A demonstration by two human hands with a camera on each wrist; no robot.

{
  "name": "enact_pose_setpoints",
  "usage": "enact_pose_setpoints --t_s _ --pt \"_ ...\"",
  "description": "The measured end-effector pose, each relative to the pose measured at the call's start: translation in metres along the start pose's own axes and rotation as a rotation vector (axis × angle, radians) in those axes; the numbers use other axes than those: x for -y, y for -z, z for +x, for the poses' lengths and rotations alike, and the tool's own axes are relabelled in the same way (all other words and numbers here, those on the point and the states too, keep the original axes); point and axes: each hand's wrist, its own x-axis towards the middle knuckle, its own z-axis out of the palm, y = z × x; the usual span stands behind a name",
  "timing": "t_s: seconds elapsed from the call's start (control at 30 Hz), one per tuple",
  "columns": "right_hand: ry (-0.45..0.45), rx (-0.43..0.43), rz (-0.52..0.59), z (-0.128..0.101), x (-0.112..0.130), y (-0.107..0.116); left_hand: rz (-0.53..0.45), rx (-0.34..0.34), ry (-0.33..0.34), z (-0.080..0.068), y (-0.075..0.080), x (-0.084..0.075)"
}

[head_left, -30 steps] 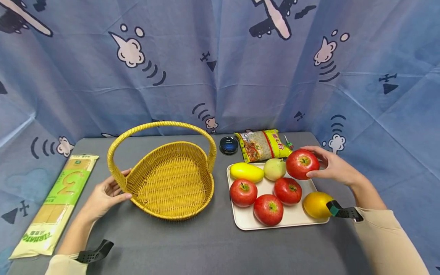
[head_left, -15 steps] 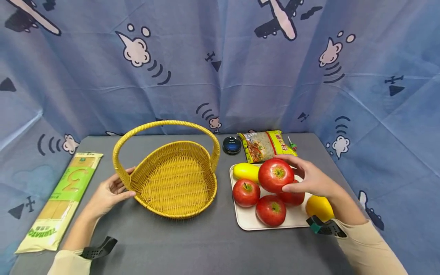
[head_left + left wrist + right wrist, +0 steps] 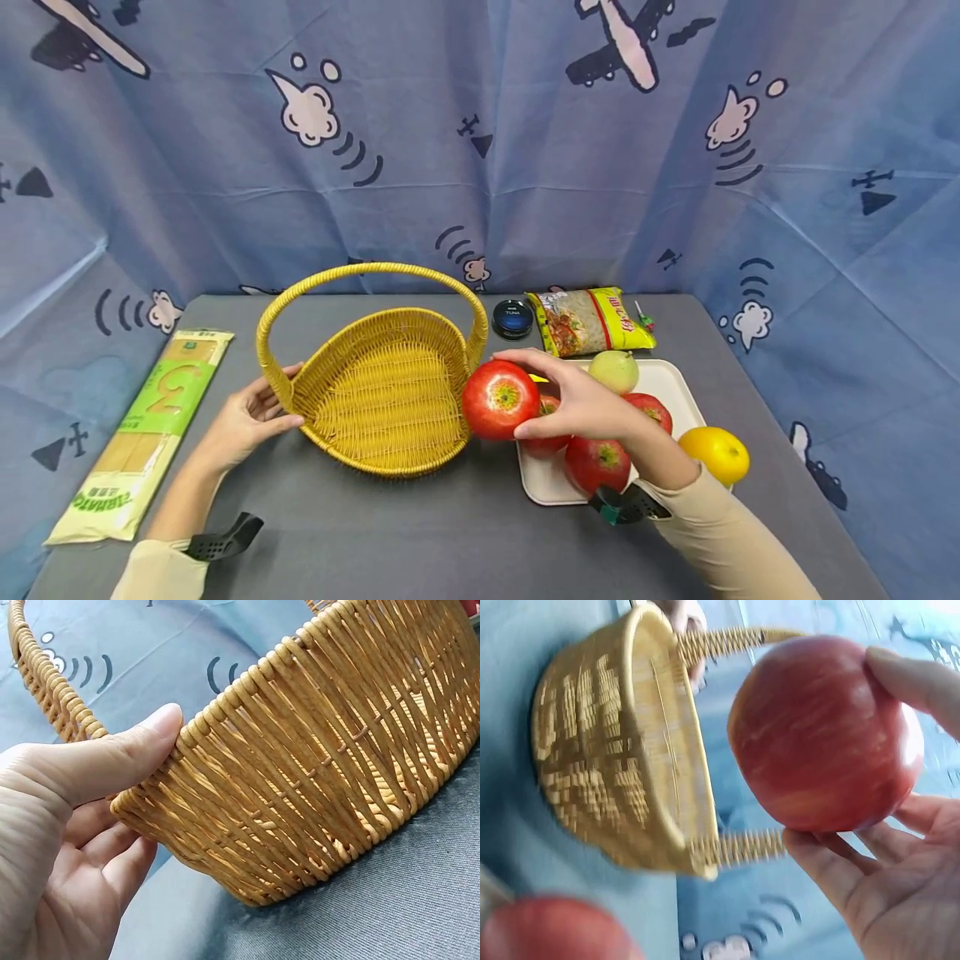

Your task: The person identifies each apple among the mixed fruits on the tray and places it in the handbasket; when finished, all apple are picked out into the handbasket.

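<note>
Leftward since half a second ago, the right hand [image 3: 592, 407] is carrying the big red apple [image 3: 500, 399] off the white plastic tray [image 3: 678, 379] — fingers curled round it, just beside the rim of the yellow woven wicker basket [image 3: 382, 392]. Left hand [image 3: 243, 417] is gripping the basket's wall, thumb on the rim. Farther back, a round dark tin reading "TUNA" [image 3: 513, 318] is sitting beside a yellow-green noodle packet [image 3: 592, 321].

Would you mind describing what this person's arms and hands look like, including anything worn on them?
Both hands are bare, with no gloves or rings visible on the left hand or the right hand. Each arm wears a long cream sleeve, left and right. A dark perforated plastic strap sits at the left cuff; the right wrist strap is similar, with a green tip.
</note>
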Motion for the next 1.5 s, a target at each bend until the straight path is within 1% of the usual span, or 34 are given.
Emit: enact_pose_setpoints --t_s 0.17,0.23,0.33,0.4,0.57,0.67,0.77,0.87,1.0,1.13,1.33,1.5 --pt "0.037 0.019 0.011 0.028 0.01 -0.024 -0.006 -0.004 -0.004 0.0 0.0 0.002" --pt "0.035 0.025 0.033 0.041 0.014 -0.034 -0.006 -0.004 -0.004 0.0 0.0 0.002" --pt "0.04 0.027 0.028 0.062 0.019 -0.046 -0.006 -0.004 -0.002 0.0 0.0 0.003" --pt "0.038 0.028 0.024 0.076 0.021 -0.053 -0.003 -0.006 0.002 0.0 0.0 0.003" --pt "0.046 0.023 0.053 0.113 0.019 -0.064 -0.007 -0.01 0.01 0.001 0.0 0.003" --pt "0.035 0.009 0.004 0.132 0.016 -0.067 -0.022 -0.01 0.004 0.002 0.0 0.004" --pt "-0.002 0.002 -0.065 0.149 0.009 -0.07 -0.042 -0.008 -0.003 0.003 0.0 0.005" --pt "-0.045 0.014 -0.075 0.164 0.0 -0.074 -0.05 -0.009 -0.006 0.002 0.0 0.005" --pt "-0.101 0.033 -0.057 0.181 -0.013 -0.08 -0.06 -0.01 -0.015 0.002 0.0 0.005" --pt "-0.138 0.034 -0.073 0.193 -0.024 -0.085 -0.063 -0.008 -0.019 0.003 0.0 0.006" --pt "-0.198 0.037 -0.101 0.203 -0.037 -0.095 -0.066 -0.013 -0.011 0.003 0.0 0.007" --pt "-0.225 0.043 -0.105 0.207 -0.045 -0.101 -0.065 -0.016 -0.006 0.002 0.0 0.007"
